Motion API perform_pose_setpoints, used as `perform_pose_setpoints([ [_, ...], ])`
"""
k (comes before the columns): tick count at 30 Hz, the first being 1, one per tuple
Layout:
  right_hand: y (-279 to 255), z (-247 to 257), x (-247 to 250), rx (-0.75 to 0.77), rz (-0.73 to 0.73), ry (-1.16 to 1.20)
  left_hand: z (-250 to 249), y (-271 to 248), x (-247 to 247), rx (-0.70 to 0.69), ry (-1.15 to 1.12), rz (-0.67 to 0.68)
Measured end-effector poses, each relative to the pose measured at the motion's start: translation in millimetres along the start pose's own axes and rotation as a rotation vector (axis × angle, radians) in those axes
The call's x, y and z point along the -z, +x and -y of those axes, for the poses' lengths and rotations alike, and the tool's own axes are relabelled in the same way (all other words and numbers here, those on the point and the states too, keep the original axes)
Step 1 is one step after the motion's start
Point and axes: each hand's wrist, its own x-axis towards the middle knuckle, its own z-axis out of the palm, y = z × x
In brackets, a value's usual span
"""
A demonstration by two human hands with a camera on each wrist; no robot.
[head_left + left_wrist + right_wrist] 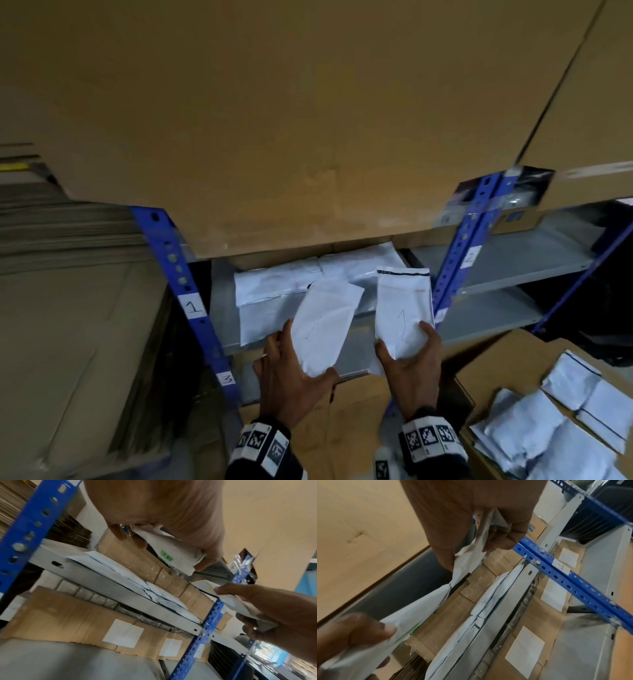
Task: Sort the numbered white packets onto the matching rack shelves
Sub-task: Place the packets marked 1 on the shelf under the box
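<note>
Each hand holds one white packet marked "1" in front of the grey rack shelf (pixel 222 308). My left hand (pixel 291 373) grips the left packet (pixel 323 325), thumb on its lower edge, tilted right. My right hand (pixel 411 363) grips the right packet (pixel 402 308), which stands upright. Several white packets (pixel 274 284) lie on that shelf, beside the blue post label "1" (pixel 194 306). In the left wrist view the fingers (pixel 137 540) curl under the packet (pixel 175 551). In the right wrist view the thumb and fingers (pixel 501 538) pinch the packet (pixel 469 558).
A big cardboard sheet (pixel 308 120) overhangs the shelf from above. Blue posts (pixel 462 253) carry labels "2" (pixel 470 257) and "3" (pixel 227 378). Flat cardboard is stacked at left (pixel 68 274). A box (pixel 507 363) at lower right bears several loose white packets (pixel 565 428).
</note>
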Motion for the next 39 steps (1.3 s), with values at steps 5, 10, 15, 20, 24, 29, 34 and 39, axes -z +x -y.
perform_pose_setpoints([
  [5,40,-4,-37,-0.019,-0.006,-0.008,12,41,8,0.066,0.073,0.024],
  [10,85,-4,-64,-0.115,-0.036,0.018,39,93,3,0.035,0.218,0.064],
  [15,110,-7,-82,-0.161,-0.085,0.017,51,121,-5,0.002,0.284,0.141],
  [20,104,-7,-99,-0.217,-0.133,0.026,69,141,-10,-0.018,0.254,0.229],
  [24,96,-9,-113,-0.245,-0.054,0.058,82,144,-13,-0.06,0.341,0.246],
  [29,91,-10,-121,-0.209,0.115,-0.111,103,145,-12,-0.084,0.492,0.262],
  [34,96,-10,-119,-0.06,0.259,-0.499,108,146,-18,-0.112,0.549,0.227],
  [39,109,-23,-115,0.0,0.362,-0.635,111,147,-21,-0.149,0.561,0.194],
])
